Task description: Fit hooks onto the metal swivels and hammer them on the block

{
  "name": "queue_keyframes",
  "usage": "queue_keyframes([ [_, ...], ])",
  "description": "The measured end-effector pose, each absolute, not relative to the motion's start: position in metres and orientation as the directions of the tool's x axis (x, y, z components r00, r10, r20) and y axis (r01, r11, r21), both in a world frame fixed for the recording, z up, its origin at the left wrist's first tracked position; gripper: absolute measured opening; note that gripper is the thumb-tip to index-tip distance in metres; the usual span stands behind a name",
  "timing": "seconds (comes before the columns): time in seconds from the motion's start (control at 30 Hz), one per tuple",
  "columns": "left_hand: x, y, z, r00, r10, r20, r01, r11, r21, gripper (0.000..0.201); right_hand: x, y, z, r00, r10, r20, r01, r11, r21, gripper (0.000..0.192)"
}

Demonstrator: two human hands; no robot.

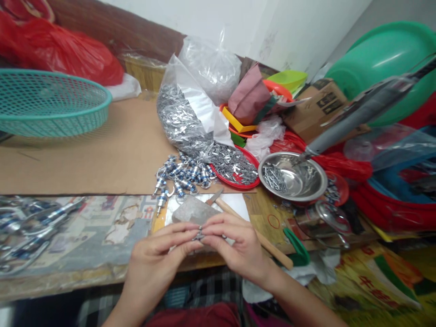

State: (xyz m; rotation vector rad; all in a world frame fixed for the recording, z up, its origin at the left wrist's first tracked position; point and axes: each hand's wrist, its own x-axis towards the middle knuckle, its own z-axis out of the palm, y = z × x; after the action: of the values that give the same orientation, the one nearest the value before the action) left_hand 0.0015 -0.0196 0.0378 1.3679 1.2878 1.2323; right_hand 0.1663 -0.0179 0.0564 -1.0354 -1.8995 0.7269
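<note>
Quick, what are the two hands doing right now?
Left hand: fingers pinched shut on a small metal piece.
Right hand: fingers pinched shut on the same small metal piece.

A white wall is seen at the rear, evenly lit. A low worktable is covered with brown cardboard, and its near edge is faced with worn, peeling printed paper. At the left, a teal mesh basket is set on the table, with a red plastic bag behind it. At the right, a large green basin is leaned beside a cardboard box, above stacked red basins. A printed yellow sheet is spread on the floor at lower right.
</note>
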Motion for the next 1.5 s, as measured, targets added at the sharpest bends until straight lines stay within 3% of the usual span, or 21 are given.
queue_keyframes([
  [0.3,0.001,-0.026,0.034,-0.036,0.960,0.277,0.256,-0.259,0.931,0.017,0.158,-0.016,0.059,-0.319,0.878,0.356,0.441,0.470,-0.764,0.016],
  [0.47,0.000,-0.026,0.036,-0.040,0.969,0.245,0.256,-0.227,0.940,0.015,0.159,-0.016,0.060,-0.358,0.863,0.358,0.427,0.492,-0.759,0.015],
  [0.6,0.000,-0.024,0.038,-0.017,0.991,0.131,0.168,-0.127,0.978,0.012,0.162,-0.020,0.055,-0.359,0.844,0.398,0.413,0.526,-0.743,0.008],
  [0.67,0.000,-0.022,0.038,-0.006,0.999,0.041,0.097,-0.040,0.994,0.010,0.165,-0.023,0.050,-0.361,0.797,0.484,0.418,0.602,-0.680,0.018],
  [0.73,-0.001,-0.022,0.038,0.010,1.000,-0.025,0.039,0.025,0.999,0.008,0.169,-0.025,0.046,-0.423,0.685,0.593,0.442,0.727,-0.526,0.030],
  [0.83,-0.003,-0.022,0.041,0.027,0.999,-0.040,0.046,0.039,0.998,0.006,0.174,-0.026,0.044,-0.552,0.511,0.659,0.443,0.849,-0.287,0.030],
  [0.9,-0.004,-0.023,0.044,0.044,0.999,-0.030,0.088,0.026,0.996,0.007,0.176,-0.026,0.045,-0.570,0.480,0.667,0.437,0.865,-0.249,0.032],
  [1.2,-0.006,-0.018,0.043,0.139,0.985,-0.102,0.124,0.085,0.989,0.009,0.174,-0.028,0.034,-0.446,0.605,0.660,0.458,0.787,-0.413,0.032],
  [1.33,-0.003,-0.019,0.037,0.164,0.967,-0.197,0.012,0.198,0.980,0.013,0.168,-0.032,0.032,-0.336,0.730,0.595,0.397,0.683,-0.613,0.023],
  [1.43,0.001,-0.022,0.029,0.154,0.939,-0.307,-0.130,0.327,0.936,0.037,0.165,-0.031,0.035,-0.240,0.847,0.474,0.356,0.531,-0.769,0.014],
  [1.5,0.002,-0.024,0.024,0.150,0.927,-0.344,-0.183,0.368,0.912,0.057,0.171,-0.021,0.038,-0.314,0.891,0.327,0.383,0.434,-0.816,0.012],
])
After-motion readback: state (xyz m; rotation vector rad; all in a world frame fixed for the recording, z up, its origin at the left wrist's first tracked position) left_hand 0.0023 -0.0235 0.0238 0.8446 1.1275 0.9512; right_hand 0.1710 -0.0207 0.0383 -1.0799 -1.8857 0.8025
